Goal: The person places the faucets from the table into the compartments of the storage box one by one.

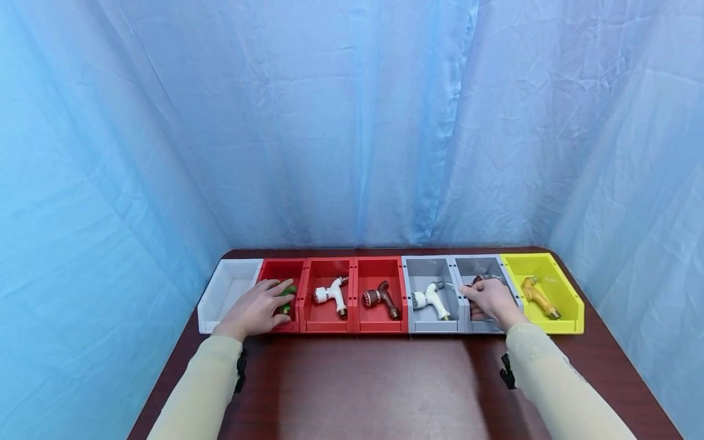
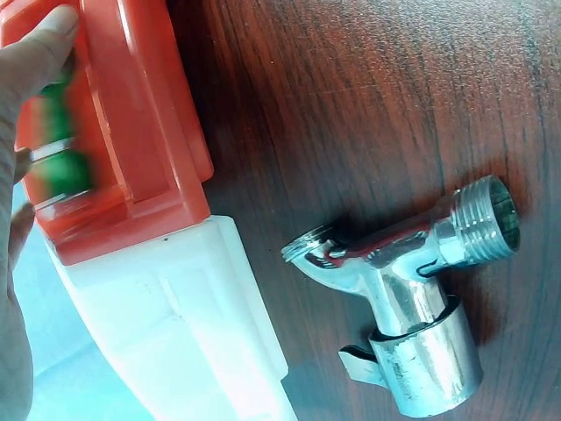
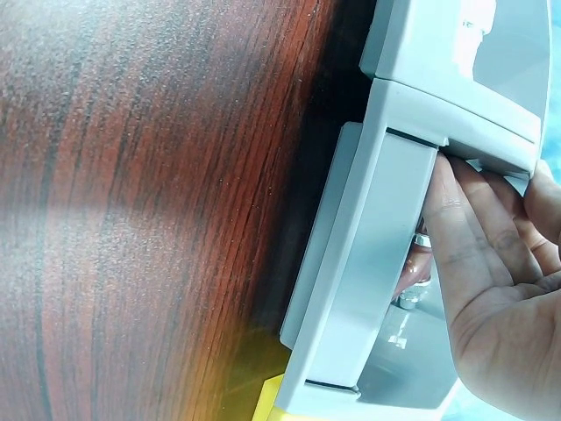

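My left hand [image 1: 258,308] reaches down into the leftmost red bin [image 1: 271,269], fingers spread over a green faucet [image 1: 286,299]. The left wrist view shows thumb and fingertips beside this faucet [image 2: 61,149], which is blurred. My right hand [image 1: 489,299] dips into the right grey bin [image 1: 475,265], over a brown faucet [image 3: 416,263]. Its long fingers [image 3: 491,237] extend toward the bin's side wall, with the thumb higher up. They cover most of this faucet, and I cannot tell whether they grip it.
White faucets lie in the middle red bin [image 1: 330,266] and left grey bin [image 1: 429,267]. The right red bin [image 1: 379,266] has another brown faucet [image 1: 382,299]; the yellow bin [image 1: 574,318], a yellow faucet [image 1: 539,298]. A white bin [image 1: 236,275] ends the row. A chrome faucet [image 2: 394,281] lies on the table.
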Demonstrator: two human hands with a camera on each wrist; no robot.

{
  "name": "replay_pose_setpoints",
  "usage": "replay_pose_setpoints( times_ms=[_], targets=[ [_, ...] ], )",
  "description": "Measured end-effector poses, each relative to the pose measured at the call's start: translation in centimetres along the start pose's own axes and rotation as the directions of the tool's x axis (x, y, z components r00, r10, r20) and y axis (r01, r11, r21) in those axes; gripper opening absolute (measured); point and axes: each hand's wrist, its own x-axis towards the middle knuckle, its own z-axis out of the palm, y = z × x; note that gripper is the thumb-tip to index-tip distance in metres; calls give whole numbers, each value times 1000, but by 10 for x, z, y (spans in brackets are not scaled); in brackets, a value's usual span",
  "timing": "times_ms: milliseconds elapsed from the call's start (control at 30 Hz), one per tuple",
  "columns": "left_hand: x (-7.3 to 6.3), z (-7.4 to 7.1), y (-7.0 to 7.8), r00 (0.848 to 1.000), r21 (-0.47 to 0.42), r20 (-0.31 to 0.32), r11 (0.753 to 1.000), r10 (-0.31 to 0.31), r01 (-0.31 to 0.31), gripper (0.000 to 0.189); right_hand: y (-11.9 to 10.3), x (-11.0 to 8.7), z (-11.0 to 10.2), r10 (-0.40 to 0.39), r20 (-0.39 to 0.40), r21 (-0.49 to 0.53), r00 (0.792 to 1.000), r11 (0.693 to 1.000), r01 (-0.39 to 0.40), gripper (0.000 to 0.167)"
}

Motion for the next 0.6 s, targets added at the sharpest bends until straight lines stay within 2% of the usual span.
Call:
replay_pose_setpoints(
  times_ms=[233,600],
  targets=[
    [-9,6,-1,999,-30,26,998,-48,48,72,2,1,0,-20,9,18,1000,1000,20,33],
    [-28,7,3,998,-76,-24,995,-61,59,72,3,2,0,-13,6,2,1000,1000,13,34]
  ],
)
